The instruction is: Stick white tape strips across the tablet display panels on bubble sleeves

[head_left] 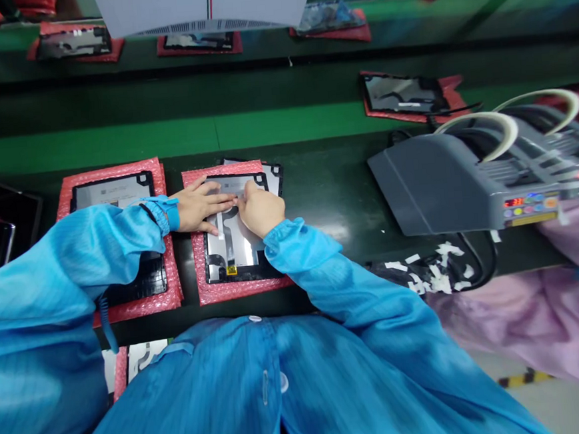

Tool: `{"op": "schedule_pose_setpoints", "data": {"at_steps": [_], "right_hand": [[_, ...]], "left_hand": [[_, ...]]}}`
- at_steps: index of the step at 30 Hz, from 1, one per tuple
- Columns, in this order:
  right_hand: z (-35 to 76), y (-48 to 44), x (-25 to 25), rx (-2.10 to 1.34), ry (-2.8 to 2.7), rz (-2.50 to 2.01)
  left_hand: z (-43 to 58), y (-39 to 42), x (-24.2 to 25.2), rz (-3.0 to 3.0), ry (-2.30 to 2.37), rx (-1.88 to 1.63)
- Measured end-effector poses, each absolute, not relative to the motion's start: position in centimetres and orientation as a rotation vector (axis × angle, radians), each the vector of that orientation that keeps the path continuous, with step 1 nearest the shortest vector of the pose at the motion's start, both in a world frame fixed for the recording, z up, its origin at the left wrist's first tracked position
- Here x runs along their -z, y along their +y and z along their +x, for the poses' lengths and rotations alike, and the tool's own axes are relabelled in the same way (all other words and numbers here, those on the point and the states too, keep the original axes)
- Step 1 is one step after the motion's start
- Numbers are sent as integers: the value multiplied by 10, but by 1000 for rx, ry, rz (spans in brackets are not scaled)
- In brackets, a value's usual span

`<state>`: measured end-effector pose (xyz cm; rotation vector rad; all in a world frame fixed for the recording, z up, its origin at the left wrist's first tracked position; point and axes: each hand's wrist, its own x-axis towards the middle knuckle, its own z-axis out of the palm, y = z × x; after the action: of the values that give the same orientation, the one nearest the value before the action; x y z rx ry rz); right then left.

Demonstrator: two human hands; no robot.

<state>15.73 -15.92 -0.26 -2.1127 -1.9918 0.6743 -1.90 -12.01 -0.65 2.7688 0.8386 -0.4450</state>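
Observation:
A tablet screen panel (246, 247) with a silver back, black border and dark flex cable lies on a pink bubble-wrap sheet (200, 264) in front of me. My left hand (201, 207) rests flat on its upper part, fingers spread towards the right. Beside those fingertips, my right hand (260, 209) is closed with its fingers curled down against the panel; whatever it pinches is hidden. Part of another panel (275, 176) sticks out behind the first. Under my left forearm, a further panel (148, 275) lies on stacked pink bubble wrap (173, 279).
Grey tape dispensers (447, 178) with lit displays stand at the right, with white tape scraps (439, 275) before them. More wrapped panels (405, 94) lie on the far green belt and shelf. A person in a pink sleeve (517, 313) is at the right.

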Motion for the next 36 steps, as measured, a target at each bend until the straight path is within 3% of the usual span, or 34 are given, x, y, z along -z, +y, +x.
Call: {"op": "schedule_pose_setpoints", "data": {"at_steps": [4,10,14,18,24,30,36], "right_hand": [[205,-187,4,-507,-1677,-2055],[355,-264,21,-84,-657,-1859],[424,-282,21,-242,-281,-1792],[449,-270,15,-414,-231,-1692],[452,-279,24,26,-363,-1642],[451,-280,21,-270,-264,-1467],[456,-263,20,-300,-209,-1461]], "left_hand": [[-19,-120,4,2790,834,440],[-8,-126,-17,2841,847,183],[16,-144,-34,2973,725,42],[36,-182,-44,3074,559,-41],[50,-238,-55,3111,638,-208],[74,-265,-45,2948,838,-384],[80,-247,-7,2799,877,-537]]}}
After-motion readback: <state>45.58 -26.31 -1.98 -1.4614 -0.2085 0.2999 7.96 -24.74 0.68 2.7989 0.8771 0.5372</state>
